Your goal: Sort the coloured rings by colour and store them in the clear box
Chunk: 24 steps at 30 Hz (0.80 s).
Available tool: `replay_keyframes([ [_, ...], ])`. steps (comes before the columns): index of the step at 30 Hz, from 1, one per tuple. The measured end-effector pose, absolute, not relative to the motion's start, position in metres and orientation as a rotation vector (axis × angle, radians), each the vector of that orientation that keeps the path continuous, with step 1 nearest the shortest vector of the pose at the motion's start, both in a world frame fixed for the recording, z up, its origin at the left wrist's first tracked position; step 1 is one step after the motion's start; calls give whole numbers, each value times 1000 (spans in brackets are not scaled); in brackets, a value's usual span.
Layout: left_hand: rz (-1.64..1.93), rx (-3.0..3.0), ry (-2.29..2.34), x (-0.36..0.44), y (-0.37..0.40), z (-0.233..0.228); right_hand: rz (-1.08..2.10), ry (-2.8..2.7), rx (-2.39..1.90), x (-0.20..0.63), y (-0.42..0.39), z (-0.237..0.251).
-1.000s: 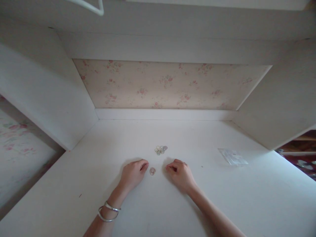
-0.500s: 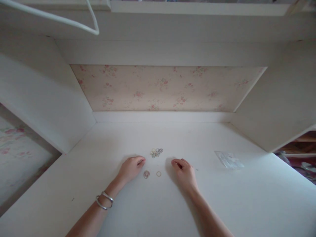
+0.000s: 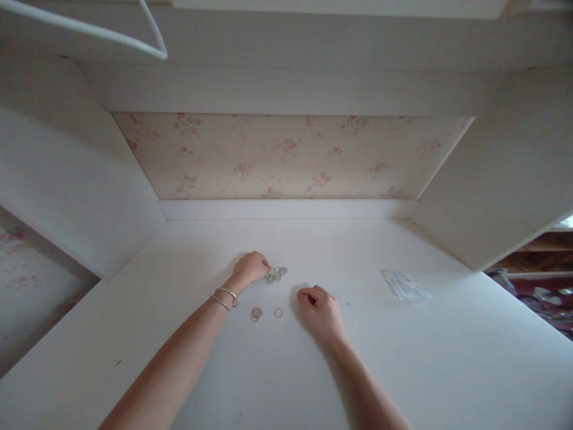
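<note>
Several small rings [image 3: 276, 274] lie in a heap on the white table [image 3: 447, 358]. The left hand [image 3: 251, 267] reaches to the heap, its fingers curled at its edge; whether they pinch a ring cannot be told. Two loose rings [image 3: 256, 313] lie nearer the person. The right hand [image 3: 319, 308] rests beside them, fingers curled. A clear bag [image 3: 405, 285] lies well apart, to the right.

Both forearms are bare and sleeveless, and two thin silver bangles [image 3: 224, 297] circle the left wrist.
</note>
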<state>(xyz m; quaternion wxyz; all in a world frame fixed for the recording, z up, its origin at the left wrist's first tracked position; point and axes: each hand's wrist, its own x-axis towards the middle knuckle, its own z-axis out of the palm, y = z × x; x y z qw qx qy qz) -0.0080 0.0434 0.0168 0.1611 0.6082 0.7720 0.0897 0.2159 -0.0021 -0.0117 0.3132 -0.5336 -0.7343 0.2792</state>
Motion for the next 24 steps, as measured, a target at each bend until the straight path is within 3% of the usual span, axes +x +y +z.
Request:
replay_keyframes([
  [10, 123, 1781, 2234, -7, 34, 21, 739, -1952, -1397, 216, -1, -13],
  [24, 483, 1762, 1768, -3, -42, 38, 696, -2028, -1406, 216, -2, -13],
])
